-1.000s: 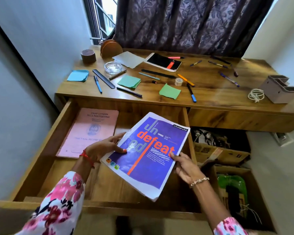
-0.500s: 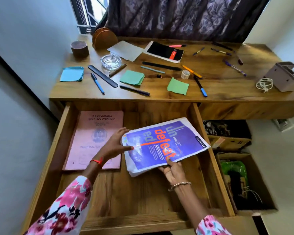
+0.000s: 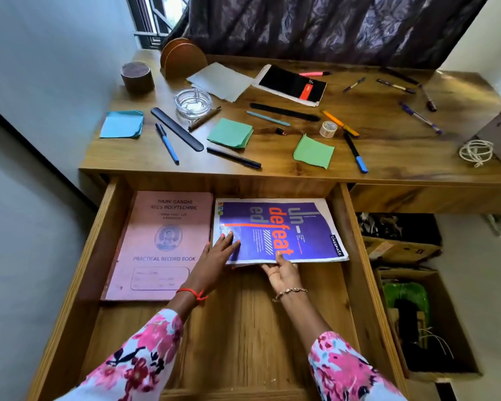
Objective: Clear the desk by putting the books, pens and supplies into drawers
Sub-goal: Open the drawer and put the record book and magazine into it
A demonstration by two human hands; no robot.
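The purple notebook (image 3: 278, 230) lies in the open drawer (image 3: 237, 328), at 3 o'clock of the pink record book (image 3: 162, 244). The left hand (image 3: 219, 256) rests flat and released on its near-left corner; the right hand (image 3: 281, 273) pinches its 6 o'clock edge. Pens (image 3: 167, 143) and sticky notes (image 3: 230, 133) cover the bench (image 3: 388, 151) at 12 o'clock.

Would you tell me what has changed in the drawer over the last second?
The purple notebook was turned, carried back and laid flat beside the pink record book. The left hand now rests flat on it; the right hand still grips its near edge. The record book and desk items stayed put.
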